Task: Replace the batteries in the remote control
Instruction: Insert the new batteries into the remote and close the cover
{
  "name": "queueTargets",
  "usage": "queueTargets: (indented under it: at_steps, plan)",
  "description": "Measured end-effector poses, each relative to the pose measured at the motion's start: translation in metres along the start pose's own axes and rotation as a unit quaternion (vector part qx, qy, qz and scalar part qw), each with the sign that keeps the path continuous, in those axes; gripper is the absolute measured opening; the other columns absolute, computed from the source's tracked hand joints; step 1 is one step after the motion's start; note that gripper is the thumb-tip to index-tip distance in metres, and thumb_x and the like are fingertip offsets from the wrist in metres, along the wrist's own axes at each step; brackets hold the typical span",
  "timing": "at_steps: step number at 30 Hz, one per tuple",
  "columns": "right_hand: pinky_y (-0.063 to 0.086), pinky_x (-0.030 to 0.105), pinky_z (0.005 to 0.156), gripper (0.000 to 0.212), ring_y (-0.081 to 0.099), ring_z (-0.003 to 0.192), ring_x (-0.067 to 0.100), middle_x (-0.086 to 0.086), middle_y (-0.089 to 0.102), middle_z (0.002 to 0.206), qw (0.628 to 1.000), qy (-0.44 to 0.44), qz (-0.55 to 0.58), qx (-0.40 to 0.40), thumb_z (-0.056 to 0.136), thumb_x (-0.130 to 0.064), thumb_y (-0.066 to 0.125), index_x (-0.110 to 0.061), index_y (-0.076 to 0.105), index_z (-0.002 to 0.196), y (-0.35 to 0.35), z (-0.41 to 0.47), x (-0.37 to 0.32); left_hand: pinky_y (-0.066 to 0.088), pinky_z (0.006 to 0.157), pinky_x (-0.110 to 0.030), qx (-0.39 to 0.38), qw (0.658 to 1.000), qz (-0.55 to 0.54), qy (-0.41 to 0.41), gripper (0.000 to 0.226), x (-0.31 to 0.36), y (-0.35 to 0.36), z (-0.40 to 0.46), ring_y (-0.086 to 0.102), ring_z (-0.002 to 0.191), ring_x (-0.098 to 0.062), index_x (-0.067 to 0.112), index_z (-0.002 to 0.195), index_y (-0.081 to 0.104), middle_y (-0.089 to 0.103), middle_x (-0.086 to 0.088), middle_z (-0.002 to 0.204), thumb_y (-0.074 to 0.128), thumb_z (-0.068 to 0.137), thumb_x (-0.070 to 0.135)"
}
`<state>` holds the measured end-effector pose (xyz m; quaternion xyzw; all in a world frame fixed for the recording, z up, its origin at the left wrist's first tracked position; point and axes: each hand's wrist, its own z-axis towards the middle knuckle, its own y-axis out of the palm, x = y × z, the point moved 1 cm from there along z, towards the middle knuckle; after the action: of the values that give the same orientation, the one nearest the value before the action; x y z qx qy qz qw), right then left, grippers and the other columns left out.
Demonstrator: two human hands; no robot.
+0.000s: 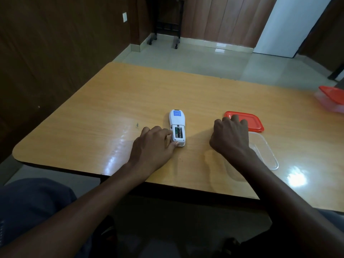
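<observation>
Both hands rest on the glossy orange wood-grain counter (pixel 93 116). Nearest the edge, the left hand (pixel 151 144) grips the lower end of the white plastic remote control (pixel 177 127), thumb tip pressed under its bottom end and fingers curled against its left side. That remote lies face down near the middle of the counter, its length running away from the person, with the battery compartment uncovered and two dark cylindrical batteries (pixel 178 132) sitting side by side inside; a blue label shows at its far end. To the right, well apart from the remote, the right hand (pixel 230 135) is curled knuckles-up, its fingertips on the near left edge of the flat red plastic lid (pixel 249 121); whether it holds anything I cannot tell. Its wrist lies over the clear rectangular plastic container (pixel 266 155), which sits just nearer than the lid. Further off, at the counter's right edge, stands a second clear container with a red lid (pixel 332 98)
</observation>
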<state>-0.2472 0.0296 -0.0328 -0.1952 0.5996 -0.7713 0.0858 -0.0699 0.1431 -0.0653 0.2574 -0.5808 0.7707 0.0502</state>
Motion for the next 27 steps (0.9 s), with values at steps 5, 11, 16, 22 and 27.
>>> queueTargets:
  at_steps: [5, 11, 16, 22, 27]
  plan:
    - [0.040, 0.040, 0.080, 0.004, 0.061, 0.085, 0.031, 0.008, 0.064, 0.101, 0.998, -0.044, 0.053, -0.014, 0.085, -0.012, 0.052, -0.012, 0.054, 0.088, 0.003, -0.002, -0.007, 0.046, 0.074, -0.032, 0.002, 1.000, 0.002, 0.003, 0.044, 0.000, 0.000, 0.000, 0.052, 0.110, -0.020, 0.034, 0.131, 0.062, 0.065, 0.008, 0.115, 0.059, 0.092, 0.053]
    - [0.050, 0.037, 0.073, 0.030, 0.058, 0.098, 0.030, 0.011, 0.064, 0.112, 0.985, -0.060, 0.162, 0.011, 0.088, -0.020, 0.059, -0.010, 0.064, 0.116, 0.005, -0.006, -0.021, 0.046, 0.074, -0.032, -0.002, 1.000, 0.013, 0.009, 0.046, 0.002, -0.001, 0.000, 0.052, 0.112, -0.020, 0.032, 0.134, 0.060, 0.065, 0.007, 0.120, 0.059, 0.092, 0.052]
    - [0.041, 0.032, 0.072, 0.051, 0.059, 0.104, 0.031, 0.013, 0.066, 0.113, 0.974, -0.036, 0.221, -0.033, 0.090, -0.025, 0.060, -0.014, 0.049, 0.139, 0.007, -0.006, -0.020, 0.051, 0.078, -0.035, -0.006, 1.000, 0.020, 0.011, 0.046, 0.003, -0.003, -0.002, 0.052, 0.113, -0.022, 0.031, 0.135, 0.059, 0.065, 0.006, 0.121, 0.058, 0.093, 0.051]
    - [0.054, 0.045, 0.091, 0.058, 0.066, 0.105, 0.026, 0.003, 0.069, 0.111, 0.876, 0.079, 0.475, -0.034, 0.087, -0.039, 0.067, -0.021, 0.049, 0.139, 0.000, -0.010, -0.030, 0.048, 0.081, -0.036, -0.017, 0.999, 0.025, 0.015, 0.045, 0.005, -0.004, -0.002, 0.050, 0.118, -0.022, 0.030, 0.136, 0.057, 0.063, 0.005, 0.125, 0.057, 0.095, 0.049]
    - [0.055, 0.040, 0.086, 0.045, 0.068, 0.097, 0.021, 0.005, 0.070, 0.116, 0.901, -0.005, 0.434, 0.002, 0.089, -0.046, 0.069, -0.022, 0.064, 0.126, 0.003, -0.020, -0.050, 0.048, 0.088, -0.036, -0.048, 0.998, -0.032, 0.016, 0.043, 0.004, -0.003, -0.001, 0.051, 0.115, -0.025, 0.027, 0.139, 0.058, 0.063, 0.000, 0.121, 0.055, 0.096, 0.027]
